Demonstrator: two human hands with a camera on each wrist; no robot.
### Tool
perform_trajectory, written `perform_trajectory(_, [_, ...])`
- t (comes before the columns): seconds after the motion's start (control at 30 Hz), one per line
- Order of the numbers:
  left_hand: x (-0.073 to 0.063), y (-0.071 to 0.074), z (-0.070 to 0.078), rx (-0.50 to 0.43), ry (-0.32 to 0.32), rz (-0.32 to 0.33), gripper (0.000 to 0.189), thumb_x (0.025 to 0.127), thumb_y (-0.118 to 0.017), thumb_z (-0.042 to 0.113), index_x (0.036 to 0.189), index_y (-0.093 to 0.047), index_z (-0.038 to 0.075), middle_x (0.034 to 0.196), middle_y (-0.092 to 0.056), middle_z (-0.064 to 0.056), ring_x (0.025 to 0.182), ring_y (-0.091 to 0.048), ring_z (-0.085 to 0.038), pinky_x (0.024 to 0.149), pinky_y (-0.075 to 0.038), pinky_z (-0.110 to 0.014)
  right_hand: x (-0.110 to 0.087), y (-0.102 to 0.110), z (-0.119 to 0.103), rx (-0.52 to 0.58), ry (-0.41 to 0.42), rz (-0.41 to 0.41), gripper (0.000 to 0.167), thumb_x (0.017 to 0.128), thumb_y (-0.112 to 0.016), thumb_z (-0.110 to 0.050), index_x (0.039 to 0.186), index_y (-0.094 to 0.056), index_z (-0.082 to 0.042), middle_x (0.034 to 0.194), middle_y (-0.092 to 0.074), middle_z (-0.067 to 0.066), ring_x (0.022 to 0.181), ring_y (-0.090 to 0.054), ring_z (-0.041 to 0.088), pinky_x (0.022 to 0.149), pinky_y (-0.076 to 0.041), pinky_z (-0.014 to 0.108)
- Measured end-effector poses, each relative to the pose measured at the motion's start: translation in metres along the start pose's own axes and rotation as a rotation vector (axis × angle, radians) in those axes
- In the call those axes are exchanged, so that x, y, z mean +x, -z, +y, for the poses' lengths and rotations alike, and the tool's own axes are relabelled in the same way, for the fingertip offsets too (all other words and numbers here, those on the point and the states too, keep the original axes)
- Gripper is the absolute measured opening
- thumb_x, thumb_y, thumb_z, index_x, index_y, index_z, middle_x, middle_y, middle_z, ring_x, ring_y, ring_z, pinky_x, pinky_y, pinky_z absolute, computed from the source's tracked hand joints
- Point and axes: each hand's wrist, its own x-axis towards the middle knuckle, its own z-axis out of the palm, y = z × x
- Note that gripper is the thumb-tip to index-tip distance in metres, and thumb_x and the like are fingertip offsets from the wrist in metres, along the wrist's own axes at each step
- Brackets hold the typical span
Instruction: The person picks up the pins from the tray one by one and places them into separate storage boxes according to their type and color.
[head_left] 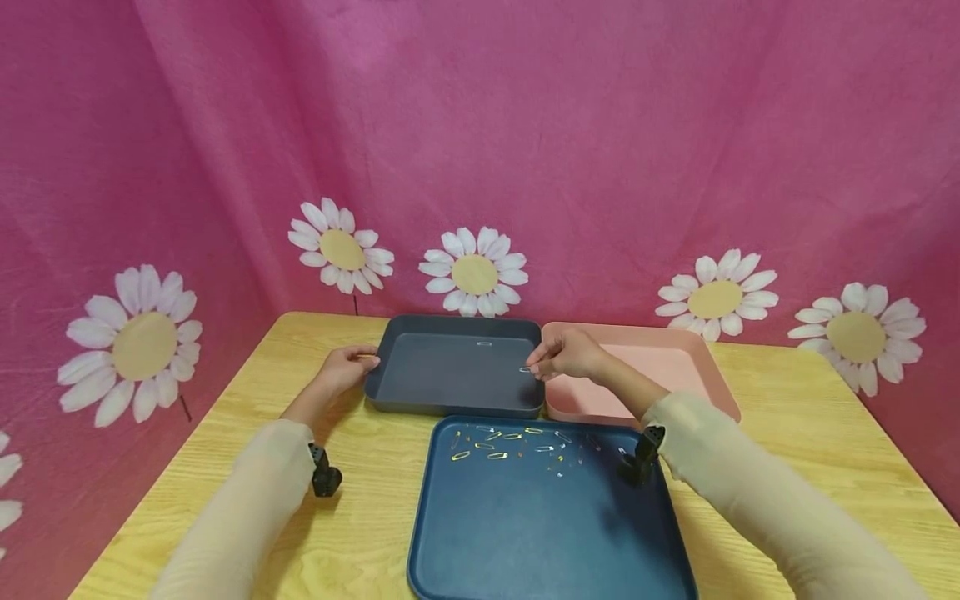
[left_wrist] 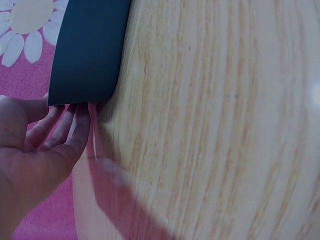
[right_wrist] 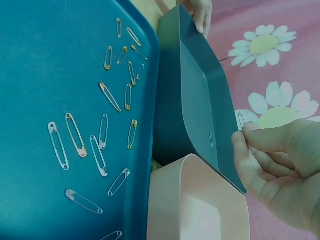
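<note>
My left hand holds the left end of the dark grey tray; in the left wrist view its thumb lies near the rim and the fingers rest against the end wall. My right hand is over the right end of that tray, where it meets the pink tray. Between its thumb and index finger it pinches a silver safety pin. Another silver safety pin lies inside the grey tray, towards the back.
Nearer to me lies a blue tray with several gold and silver safety pins scattered along its far part. The trays are on a wooden table. Behind the table hangs a pink cloth with large daisies.
</note>
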Motion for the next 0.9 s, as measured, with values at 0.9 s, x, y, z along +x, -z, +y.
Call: perform_trajectory(0.9, [0.003, 0.000, -0.001, 0.009, 0.003, 0.021, 0.042, 0.100, -0.050, 0.016, 0.138, -0.048, -0.001, 0.135, -0.053, -0.023, 0.105, -0.058, -0.015, 0.084, -0.050, -0.022, 0.044, -0.006, -0.010, -0.053, -0.104, 0.026, 0.021, 0.085, -0.069, -0.001, 0.103, -0.071, 0.008, 0.094, -0.075, 0.017, 0.073, -0.071, 0.012, 0.086, -0.056, 0.042])
